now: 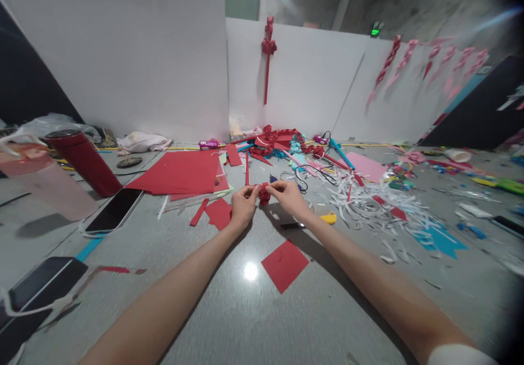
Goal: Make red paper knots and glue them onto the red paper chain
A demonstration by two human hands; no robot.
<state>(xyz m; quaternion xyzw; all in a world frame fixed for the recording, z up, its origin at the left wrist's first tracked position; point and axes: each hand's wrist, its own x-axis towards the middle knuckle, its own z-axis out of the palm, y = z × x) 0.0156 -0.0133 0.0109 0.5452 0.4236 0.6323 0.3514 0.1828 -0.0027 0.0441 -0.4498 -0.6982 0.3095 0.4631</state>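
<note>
Both my hands meet over the middle of the table around a small folded red paper piece (264,195). My left hand (244,205) pinches it from the left, and my right hand (287,196) grips its right side with thumb and fingertips. The fingers hide part of its shape. Below my right wrist lies a yellow-handled utility knife (327,219), its blade pointing left. A red paper square (285,265) rests nearer to me. Smaller red paper pieces (220,214) and a narrow red strip (199,213) sit left of my left hand.
Red paper sheets (180,173) lie at the left, beside a phone (114,211), a red flask (84,160) and a pink bottle (53,182). Shredded white paper (352,201) covers the right. A red paper ornament (268,48) hangs on the white partition (311,76).
</note>
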